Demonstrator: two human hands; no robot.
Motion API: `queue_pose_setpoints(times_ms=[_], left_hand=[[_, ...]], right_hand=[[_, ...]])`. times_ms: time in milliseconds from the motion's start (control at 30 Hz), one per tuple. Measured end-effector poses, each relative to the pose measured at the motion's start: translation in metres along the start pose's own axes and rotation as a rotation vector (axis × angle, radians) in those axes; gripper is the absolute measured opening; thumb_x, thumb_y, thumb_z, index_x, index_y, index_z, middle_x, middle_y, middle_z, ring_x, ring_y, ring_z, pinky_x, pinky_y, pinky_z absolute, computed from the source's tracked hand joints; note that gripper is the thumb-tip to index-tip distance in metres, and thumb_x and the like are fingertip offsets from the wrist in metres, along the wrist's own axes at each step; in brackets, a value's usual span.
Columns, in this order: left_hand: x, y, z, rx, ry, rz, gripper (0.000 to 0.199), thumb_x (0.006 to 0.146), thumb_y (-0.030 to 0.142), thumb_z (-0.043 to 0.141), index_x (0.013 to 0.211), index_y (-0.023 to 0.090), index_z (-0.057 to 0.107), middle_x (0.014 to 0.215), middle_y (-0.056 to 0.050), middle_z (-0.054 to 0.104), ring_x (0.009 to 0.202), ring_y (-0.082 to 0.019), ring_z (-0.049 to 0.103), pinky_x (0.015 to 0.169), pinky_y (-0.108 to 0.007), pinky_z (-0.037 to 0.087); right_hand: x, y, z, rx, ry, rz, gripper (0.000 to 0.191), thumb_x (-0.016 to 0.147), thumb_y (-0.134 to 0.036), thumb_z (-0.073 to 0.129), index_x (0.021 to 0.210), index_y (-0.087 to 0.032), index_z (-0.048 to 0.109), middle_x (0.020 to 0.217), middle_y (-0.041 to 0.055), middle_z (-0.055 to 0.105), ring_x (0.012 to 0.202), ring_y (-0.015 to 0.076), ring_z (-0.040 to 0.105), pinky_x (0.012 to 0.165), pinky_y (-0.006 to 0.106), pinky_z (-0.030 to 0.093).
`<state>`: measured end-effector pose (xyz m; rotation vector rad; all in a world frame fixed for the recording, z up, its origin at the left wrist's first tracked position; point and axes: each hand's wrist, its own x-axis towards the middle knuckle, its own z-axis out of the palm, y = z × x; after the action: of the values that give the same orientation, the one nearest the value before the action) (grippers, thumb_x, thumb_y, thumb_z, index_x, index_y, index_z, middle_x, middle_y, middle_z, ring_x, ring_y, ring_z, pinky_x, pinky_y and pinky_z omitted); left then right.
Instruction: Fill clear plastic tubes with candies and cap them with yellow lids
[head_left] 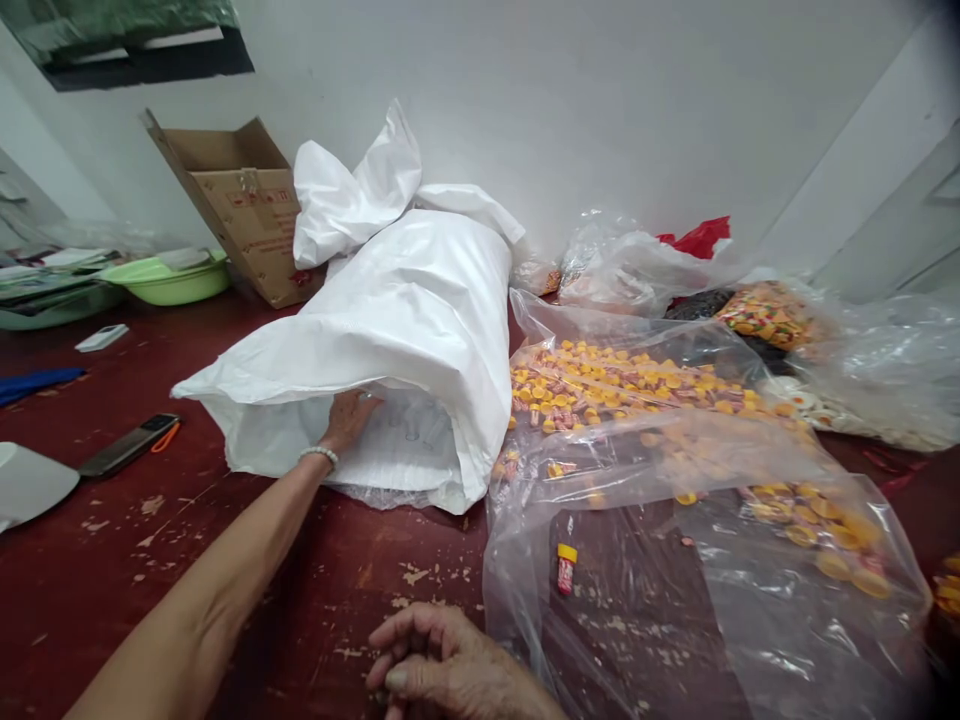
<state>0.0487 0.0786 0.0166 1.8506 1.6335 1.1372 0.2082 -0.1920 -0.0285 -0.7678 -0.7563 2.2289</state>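
Observation:
My left hand [349, 420], with a beaded bracelet at the wrist, reaches into the mouth of a large white sack [427, 300] lying on the dark red table. Clear containers [412, 425] show inside the sack, just right of the fingers; the fingertips are partly hidden and blurred. My right hand [442, 660] is at the bottom centre above the table, fingers curled but apart, with nothing visible in it. To its right, a small yellow-capped bottle [565, 568] with pink-red contents lies by itself on a clear plastic bag. Many similar yellow-capped bottles [600, 380] fill the bag farther back.
A cardboard box [251, 225] and a green basin [169, 282] stand at the back left. A phone [127, 447] and a white object [30, 487] lie at left. Bags with colourful pieces [772, 312] line the back right.

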Motion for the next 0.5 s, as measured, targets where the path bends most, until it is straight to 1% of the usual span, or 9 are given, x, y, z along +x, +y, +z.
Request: queue_pose_setpoints(times_ms=[67,100,200,300,367,400,467,500], left_hand=[[-0.017,-0.007,0.005,0.055,-0.036,0.068,0.023,0.075,0.032,0.065,0.092,0.017,0.069,0.105,-0.008,0.068,0.111,-0.030,0.054,0.098,-0.040,0.039],[-0.025,-0.009,0.007,0.074,-0.054,0.101,0.022,0.073,0.031,0.065,0.091,0.018,0.070,0.106,-0.008,0.068,0.113,-0.030,0.053,0.100,-0.039,0.037],[-0.050,-0.010,0.015,0.108,-0.117,0.193,0.025,0.070,0.028,0.065,0.093,0.020,0.071,0.111,-0.008,0.068,0.113,-0.028,0.053,0.104,-0.038,0.034],[-0.076,-0.002,0.022,0.155,-0.171,0.323,0.025,0.073,0.029,0.062,0.095,0.021,0.070,0.107,-0.007,0.069,0.110,-0.026,0.054,0.104,-0.038,0.035],[-0.093,0.005,0.022,0.191,-0.220,0.446,0.028,0.077,0.029,0.058,0.102,0.020,0.068,0.106,-0.007,0.068,0.109,-0.025,0.055,0.104,-0.041,0.035],[-0.100,0.008,0.020,0.201,-0.256,0.513,0.032,0.078,0.030,0.058,0.108,0.021,0.065,0.109,-0.008,0.067,0.111,-0.025,0.054,0.105,-0.042,0.035],[-0.109,0.016,0.014,0.210,-0.351,0.630,0.044,0.078,0.031,0.060,0.121,0.021,0.058,0.121,-0.008,0.062,0.117,-0.025,0.051,0.108,-0.044,0.033],[-0.108,0.019,0.010,0.214,-0.393,0.662,0.051,0.077,0.032,0.061,0.126,0.020,0.054,0.127,-0.009,0.059,0.121,-0.026,0.049,0.108,-0.045,0.032]], right_hand=[[0.000,0.003,-0.001,-0.003,-0.013,-0.014,0.053,0.058,-0.033,0.080,0.102,-0.015,0.057,0.089,0.0016,0.064,0.056,0.0070,0.061,0.051,0.019,0.047],[0.001,0.004,-0.002,-0.007,-0.020,-0.021,0.053,0.059,-0.033,0.079,0.103,-0.015,0.057,0.090,0.0016,0.064,0.057,0.0073,0.061,0.051,0.020,0.048],[0.003,0.008,-0.005,-0.021,-0.036,-0.032,0.051,0.061,-0.033,0.078,0.104,-0.015,0.057,0.091,0.0019,0.063,0.058,0.0079,0.062,0.052,0.022,0.050],[0.004,0.010,-0.008,-0.024,-0.053,-0.036,0.050,0.063,-0.032,0.077,0.105,-0.015,0.056,0.092,0.0023,0.063,0.060,0.0079,0.062,0.054,0.022,0.051],[0.004,0.010,-0.008,-0.027,-0.058,-0.028,0.050,0.064,-0.033,0.077,0.105,-0.015,0.056,0.092,0.0023,0.063,0.060,0.0078,0.062,0.054,0.022,0.051],[0.004,0.010,-0.008,-0.024,-0.056,-0.022,0.050,0.063,-0.033,0.077,0.105,-0.015,0.056,0.091,0.0023,0.063,0.059,0.0078,0.062,0.054,0.022,0.050],[0.003,0.009,-0.007,-0.010,-0.050,-0.018,0.050,0.062,-0.033,0.078,0.104,-0.015,0.057,0.091,0.0022,0.063,0.059,0.0080,0.062,0.053,0.022,0.050],[0.003,0.008,-0.007,0.000,-0.046,-0.019,0.050,0.062,-0.033,0.078,0.103,-0.015,0.057,0.090,0.0020,0.063,0.058,0.0081,0.062,0.052,0.021,0.050]])
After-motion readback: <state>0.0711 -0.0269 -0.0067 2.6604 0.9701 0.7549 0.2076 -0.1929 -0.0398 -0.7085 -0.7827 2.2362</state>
